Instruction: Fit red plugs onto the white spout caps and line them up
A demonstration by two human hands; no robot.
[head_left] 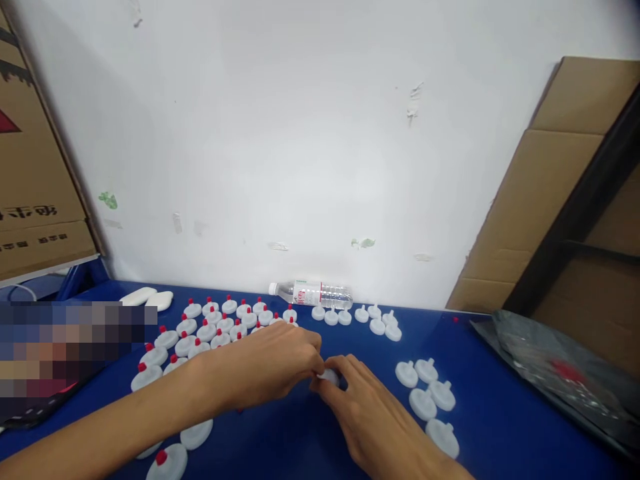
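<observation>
My right hand is closed around a white round plastic piece with a nozzle, held over the blue table between thumb and fingers. My left hand comes across from the left, its fingertips pinched together at that piece's nozzle end. Whatever sits inside the left pinch is hidden. Beyond and beneath my left forearm stand many like pieces with red caps. To the right of my right hand lies a group of the same pieces without caps. Several more uncapped ones are near the wall.
A clear water bottle lies on its side against the wall. Two white oval objects are at the back left of the blue table. A dark plastic bag rests on the right, beside cardboard. A cardboard box stands left.
</observation>
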